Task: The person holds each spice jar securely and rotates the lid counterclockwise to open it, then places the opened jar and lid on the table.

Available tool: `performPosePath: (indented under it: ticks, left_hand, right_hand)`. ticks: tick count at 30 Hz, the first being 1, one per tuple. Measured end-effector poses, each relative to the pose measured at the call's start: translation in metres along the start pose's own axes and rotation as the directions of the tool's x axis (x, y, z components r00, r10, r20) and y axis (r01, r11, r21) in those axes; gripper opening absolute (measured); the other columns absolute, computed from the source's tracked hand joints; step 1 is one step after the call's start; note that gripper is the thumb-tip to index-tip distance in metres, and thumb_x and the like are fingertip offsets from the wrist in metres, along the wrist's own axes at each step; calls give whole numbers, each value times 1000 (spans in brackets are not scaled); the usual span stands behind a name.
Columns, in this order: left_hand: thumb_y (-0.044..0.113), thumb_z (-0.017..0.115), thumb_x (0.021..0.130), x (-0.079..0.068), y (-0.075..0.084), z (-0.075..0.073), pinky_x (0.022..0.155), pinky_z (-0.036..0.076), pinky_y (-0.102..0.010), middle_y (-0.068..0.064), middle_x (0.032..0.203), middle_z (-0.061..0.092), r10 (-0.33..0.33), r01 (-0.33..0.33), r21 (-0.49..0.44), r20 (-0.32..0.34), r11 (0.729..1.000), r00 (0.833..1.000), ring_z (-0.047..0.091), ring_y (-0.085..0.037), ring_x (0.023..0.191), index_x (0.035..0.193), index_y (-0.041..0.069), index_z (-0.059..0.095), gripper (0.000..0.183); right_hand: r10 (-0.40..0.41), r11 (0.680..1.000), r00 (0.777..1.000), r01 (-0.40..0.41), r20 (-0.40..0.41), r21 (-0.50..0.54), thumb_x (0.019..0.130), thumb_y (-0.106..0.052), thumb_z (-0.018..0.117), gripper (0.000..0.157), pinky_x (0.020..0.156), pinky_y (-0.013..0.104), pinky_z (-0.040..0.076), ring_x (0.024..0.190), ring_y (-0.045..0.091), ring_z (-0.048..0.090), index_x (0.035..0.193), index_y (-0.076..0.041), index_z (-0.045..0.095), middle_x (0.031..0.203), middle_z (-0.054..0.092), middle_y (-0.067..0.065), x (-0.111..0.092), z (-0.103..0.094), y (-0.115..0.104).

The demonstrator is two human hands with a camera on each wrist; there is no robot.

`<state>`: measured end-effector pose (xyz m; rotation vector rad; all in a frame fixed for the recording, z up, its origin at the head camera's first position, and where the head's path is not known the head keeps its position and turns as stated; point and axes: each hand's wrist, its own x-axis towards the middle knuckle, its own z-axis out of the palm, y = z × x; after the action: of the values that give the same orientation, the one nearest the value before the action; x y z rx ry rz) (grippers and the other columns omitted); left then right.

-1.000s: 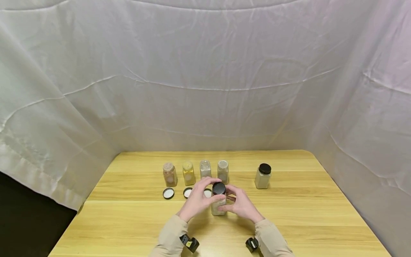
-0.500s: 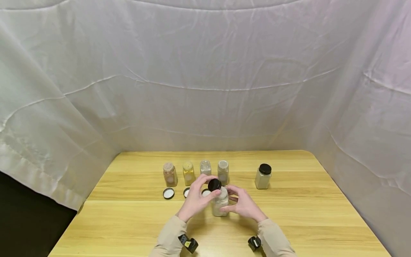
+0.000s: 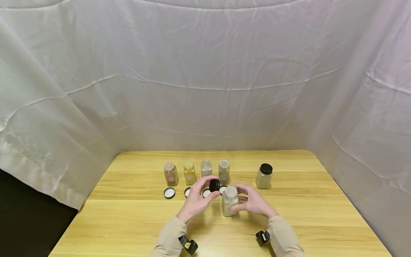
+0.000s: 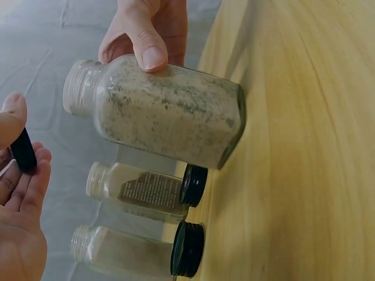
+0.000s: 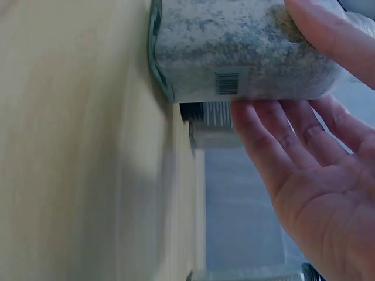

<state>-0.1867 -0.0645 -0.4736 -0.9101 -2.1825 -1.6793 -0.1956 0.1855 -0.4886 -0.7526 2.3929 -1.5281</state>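
My right hand (image 3: 253,202) grips a clear spice jar (image 3: 229,206) from its right side, thumb in front and fingers behind. The jar is upright, its perforated shaker top uncovered, and pale powder with dark flecks (image 4: 170,108) fills most of it. A barcode label (image 5: 227,81) shows low on its side in the right wrist view. To the jar's left, my left hand (image 3: 197,200) pinches a black screw lid (image 3: 214,185) between thumb and fingers, tipped on its edge and apart from the jar.
Behind the hands stand lidless jars in a row: a brownish one (image 3: 171,175), a yellow one (image 3: 189,174), a pale one (image 3: 206,167) and a greyish one (image 3: 224,173). Black lids lie before them, one upturned lid (image 3: 169,192) at far left. A black-lidded jar (image 3: 264,177) stands right.
The lid has come off the jar and turned on edge in my left hand. My right hand has moved the jar to the right, away from the lid.
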Motion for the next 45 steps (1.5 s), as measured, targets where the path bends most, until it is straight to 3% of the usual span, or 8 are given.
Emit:
performPosePath:
  ticks: [10, 14, 17, 21, 24, 32, 40, 45]
  left_hand:
    - [3, 62, 98, -3, -4, 6, 103, 56, -36, -29, 122, 62, 3, 1, -51, 64, 999, 998, 67, -45, 110, 141, 0, 52, 44]
    - [6, 62, 99, -3, -4, 8, 102, 57, -36, -27, 122, 64, -24, 29, -58, 86, 998, 996, 69, -42, 109, 137, 1, 54, 40]
    - [13, 65, 98, -5, -4, 8, 103, 56, -36, -24, 126, 63, -96, 102, -56, 110, 993, 989, 69, -39, 112, 134, 2, 54, 39]
    - [21, 72, 94, -7, -5, 10, 104, 56, -37, -21, 130, 60, -222, 228, -31, 134, 973, 966, 68, -36, 115, 130, 5, 55, 44]
    - [23, 77, 89, -8, -6, 14, 104, 56, -39, -22, 131, 60, -269, 275, -28, 139, 961, 953, 69, -33, 113, 126, 6, 58, 45]
    - [24, 85, 81, -8, -10, 24, 96, 60, -44, -18, 118, 71, -299, 297, 36, 110, 954, 948, 71, -19, 98, 118, 2, 64, 48]
    - [11, 88, 75, -7, -15, 35, 95, 58, -21, -17, 119, 66, -314, 313, 31, 155, 949, 937, 71, -32, 110, 111, 1, 62, 45]
    - [7, 89, 74, -4, -16, 43, 98, 57, -22, -14, 120, 63, -334, 326, 75, 177, 943, 926, 69, -32, 112, 116, -2, 63, 50]
  right_hand:
    - [-6, 999, 1000, 5, -20, -33, 78, -18, 87, 62, 107, 55, 51, 117, 24, 61, 130, -1, 58, 125, 64, 17, -8, -17, 3]
    - [-16, 998, 999, 14, -38, -54, 78, -17, 87, 65, 106, 55, 51, 118, 26, 61, 131, 3, 56, 126, 64, 20, -10, -23, 4]
    - [-9, 998, 999, 6, -52, -59, 77, -17, 87, 69, 107, 54, 51, 121, 35, 60, 134, 6, 54, 127, 63, 23, -11, -28, 6]
    - [15, 998, 996, -21, -88, -65, 76, -14, 87, 76, 108, 54, 48, 126, 50, 55, 137, 12, 49, 132, 60, 29, -12, -31, 9]
    - [36, 996, 992, -46, -124, -79, 75, -11, 87, 79, 109, 56, 47, 128, 52, 53, 138, 15, 46, 134, 57, 32, -11, -32, 9]
    - [64, 992, 979, -83, -192, -91, 77, -6, 84, 73, 110, 56, 46, 127, 52, 54, 137, 16, 47, 132, 58, 34, -6, -35, 8]
    - [87, 980, 961, -129, -262, -151, 79, -4, 82, 71, 107, 53, 50, 123, 50, 58, 137, 16, 46, 130, 59, 35, 3, -37, 9]
    - [82, 962, 949, -155, -306, -224, 82, -4, 80, 68, 107, 53, 51, 124, 50, 58, 138, 15, 47, 132, 58, 35, 9, -37, 9]
